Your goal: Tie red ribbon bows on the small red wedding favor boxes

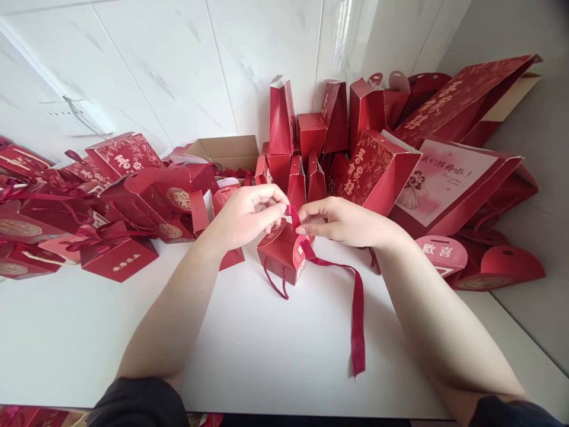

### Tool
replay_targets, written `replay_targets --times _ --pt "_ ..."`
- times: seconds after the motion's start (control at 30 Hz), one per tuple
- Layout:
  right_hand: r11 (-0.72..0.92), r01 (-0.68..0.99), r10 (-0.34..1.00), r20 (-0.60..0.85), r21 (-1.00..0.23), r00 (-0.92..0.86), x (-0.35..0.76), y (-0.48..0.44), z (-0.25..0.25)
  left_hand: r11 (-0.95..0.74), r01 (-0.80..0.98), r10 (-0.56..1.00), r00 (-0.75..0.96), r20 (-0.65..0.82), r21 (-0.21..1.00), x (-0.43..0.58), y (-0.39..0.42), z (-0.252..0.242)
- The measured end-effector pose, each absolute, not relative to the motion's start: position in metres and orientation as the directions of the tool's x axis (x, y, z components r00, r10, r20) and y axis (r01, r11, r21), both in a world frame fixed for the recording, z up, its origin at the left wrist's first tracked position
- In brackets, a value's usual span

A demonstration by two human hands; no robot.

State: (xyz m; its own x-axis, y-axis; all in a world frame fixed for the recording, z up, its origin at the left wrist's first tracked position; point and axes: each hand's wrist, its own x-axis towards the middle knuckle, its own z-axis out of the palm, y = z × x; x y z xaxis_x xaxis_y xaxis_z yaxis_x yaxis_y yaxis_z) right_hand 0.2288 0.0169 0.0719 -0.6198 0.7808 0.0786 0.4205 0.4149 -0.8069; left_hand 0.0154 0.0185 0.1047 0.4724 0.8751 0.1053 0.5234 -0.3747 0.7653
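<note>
A small red gift box stands on the white table in front of me, a twisted red cord handle hanging down its near side. Above its top, my left hand pinches the end of a dark red ribbon. My right hand has thumb and fingers closed on the same ribbon, just right of the left fingertips. From there the ribbon drops beside the box, runs right over the table and hangs in a long loose tail toward me. The right hand's fingertips partly cover the box's top edge.
Red gift boxes, some tied with ribbon, crowd the left side. Tall red boxes line the tiled wall behind. Larger boxes lean at the right wall. An open brown carton sits at the back. The white table's front edge is near me.
</note>
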Motion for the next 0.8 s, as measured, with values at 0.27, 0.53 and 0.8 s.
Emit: replay_targets --times 0.27,0.53,0.8 --pt "0.300 0.457 0.836 0.000 -0.838 -0.549 0.229 0.015 0.073 -0.362 0.753 0.894 0.447 -0.024 0.549 0.004 0.022 0.091" --pt "0.284 0.550 0.778 -0.147 -0.785 -0.611 0.220 0.019 0.064 -0.211 0.694 0.932 0.355 -0.072 0.688 -0.002 0.030 0.092" --pt "0.208 0.475 0.752 -0.171 -0.855 -0.636 0.212 0.024 0.056 -0.187 0.669 0.921 0.375 -0.110 0.719 0.000 0.030 0.092"
